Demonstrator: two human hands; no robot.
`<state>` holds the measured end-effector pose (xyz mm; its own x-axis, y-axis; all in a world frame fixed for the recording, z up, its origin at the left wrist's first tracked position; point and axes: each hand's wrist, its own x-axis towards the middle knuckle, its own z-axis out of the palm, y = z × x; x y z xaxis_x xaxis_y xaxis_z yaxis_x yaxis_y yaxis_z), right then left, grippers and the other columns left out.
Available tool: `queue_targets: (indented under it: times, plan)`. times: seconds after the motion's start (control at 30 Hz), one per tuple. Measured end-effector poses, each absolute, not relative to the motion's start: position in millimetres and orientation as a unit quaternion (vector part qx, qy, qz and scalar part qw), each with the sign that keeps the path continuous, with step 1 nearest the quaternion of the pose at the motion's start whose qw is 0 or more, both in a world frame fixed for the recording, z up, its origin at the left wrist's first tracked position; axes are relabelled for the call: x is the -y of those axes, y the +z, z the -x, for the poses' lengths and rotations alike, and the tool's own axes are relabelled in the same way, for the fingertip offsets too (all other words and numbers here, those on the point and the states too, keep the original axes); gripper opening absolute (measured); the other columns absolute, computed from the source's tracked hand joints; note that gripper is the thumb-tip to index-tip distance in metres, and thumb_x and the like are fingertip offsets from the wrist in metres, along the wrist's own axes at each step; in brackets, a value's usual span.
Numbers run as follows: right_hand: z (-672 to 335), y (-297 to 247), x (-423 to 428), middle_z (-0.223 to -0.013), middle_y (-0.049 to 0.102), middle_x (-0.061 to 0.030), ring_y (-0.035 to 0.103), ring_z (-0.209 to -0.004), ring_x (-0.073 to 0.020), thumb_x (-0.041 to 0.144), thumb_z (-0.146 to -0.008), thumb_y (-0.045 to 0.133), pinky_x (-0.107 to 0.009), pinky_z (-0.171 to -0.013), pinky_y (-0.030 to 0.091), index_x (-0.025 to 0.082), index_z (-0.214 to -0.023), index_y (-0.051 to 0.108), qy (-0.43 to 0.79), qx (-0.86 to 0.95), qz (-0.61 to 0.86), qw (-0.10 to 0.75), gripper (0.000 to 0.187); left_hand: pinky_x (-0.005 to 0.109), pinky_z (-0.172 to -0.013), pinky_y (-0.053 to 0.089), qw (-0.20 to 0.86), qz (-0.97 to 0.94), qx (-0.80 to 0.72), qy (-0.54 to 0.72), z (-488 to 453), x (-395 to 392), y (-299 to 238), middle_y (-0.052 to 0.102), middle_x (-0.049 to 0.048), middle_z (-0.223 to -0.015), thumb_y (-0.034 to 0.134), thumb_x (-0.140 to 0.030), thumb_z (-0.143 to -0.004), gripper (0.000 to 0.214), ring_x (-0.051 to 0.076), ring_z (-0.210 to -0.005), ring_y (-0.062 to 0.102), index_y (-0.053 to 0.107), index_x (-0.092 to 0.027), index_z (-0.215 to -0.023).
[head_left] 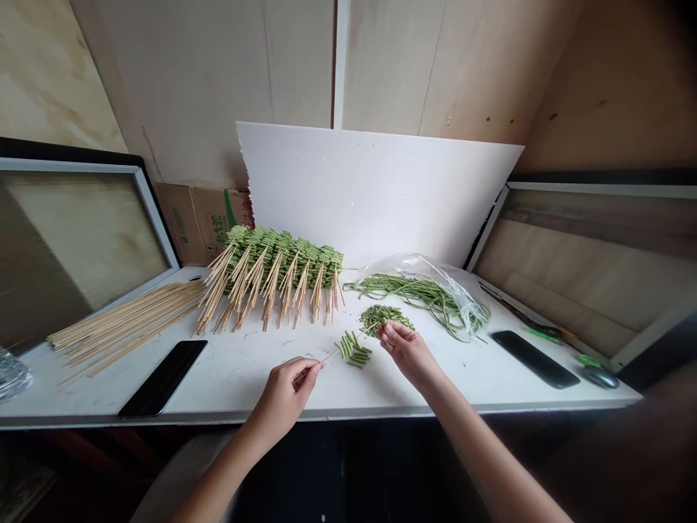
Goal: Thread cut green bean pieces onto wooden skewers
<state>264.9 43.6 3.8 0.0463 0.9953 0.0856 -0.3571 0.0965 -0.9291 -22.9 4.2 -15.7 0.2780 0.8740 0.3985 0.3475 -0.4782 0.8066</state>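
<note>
My left hand pinches the blunt end of a thin bamboo skewer, which points up to the right. Several short green bean pieces are threaded crosswise on it. Just under it, more cut pieces lie in a row on the white table. At the skewer's far end, my right hand has its thumb and fingers closed on what looks like a small green bean piece, partly hidden by the fingertips. A heap of cut beans lies just behind that hand.
Stacked bean skewers stand at the back, sticks forward. Loose bamboo skewers and a black phone lie left. Long whole beans spill from a clear plastic bag. Another phone and a computer mouse lie right.
</note>
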Motion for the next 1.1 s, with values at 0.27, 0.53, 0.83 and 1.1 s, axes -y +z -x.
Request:
queue_targets:
  times: [0.27, 0.53, 0.83, 1.1]
  plan:
    - [-260, 10, -39, -0.111, 0.077, -0.0079, 0.071, -0.103, -0.0228, 0.055, -0.08, 0.084, -0.033, -0.089, 0.058, 0.022, -0.096, 0.078, 0.572, 0.437, 0.364, 0.591, 0.037, 0.027, -0.072, 0.056, 0.297, -0.746, -0.404, 0.438, 22, -3, -18, 0.074, 0.0089, -0.087, 0.054, -0.036, -0.104, 0.031, 0.019, -0.08, 0.068, 0.076, -0.016, -0.099]
    - [-260, 9, -38, -0.107, 0.078, -0.0093, 0.073, -0.102, -0.026, 0.053, -0.08, 0.084, -0.037, -0.09, 0.059, 0.023, -0.093, 0.079, 0.566, 0.436, 0.376, 0.589, 0.033, 0.025, -0.068, 0.053, 0.295, -0.744, -0.414, 0.433, 22, -5, -19, 0.073, 0.0081, -0.087, 0.054, -0.035, -0.103, 0.03, 0.018, -0.076, 0.066, 0.076, -0.016, -0.098]
    - [-267, 4, -41, -0.098, 0.08, -0.0092, 0.073, -0.101, -0.027, 0.05, -0.078, 0.086, -0.034, -0.08, 0.058, 0.023, -0.089, 0.081, 0.52, 0.47, 0.401, 0.589, 0.029, 0.024, -0.058, 0.046, 0.248, -0.76, -0.396, 0.452, 24, -3, -13, 0.066, 0.0054, -0.075, 0.055, -0.032, -0.102, 0.029, 0.016, -0.065, 0.058, 0.077, -0.017, -0.089]
    - [-266, 6, -37, -0.098, 0.08, -0.0108, 0.074, -0.101, -0.0304, 0.052, -0.077, 0.086, -0.038, -0.08, 0.06, 0.023, -0.09, 0.081, 0.481, 0.502, 0.425, 0.58, 0.032, 0.026, -0.059, 0.04, 0.207, -0.793, -0.404, 0.407, 26, -1, -4, 0.054, 0.0018, -0.071, 0.047, -0.028, -0.105, 0.037, 0.015, -0.063, 0.05, 0.064, -0.018, -0.075]
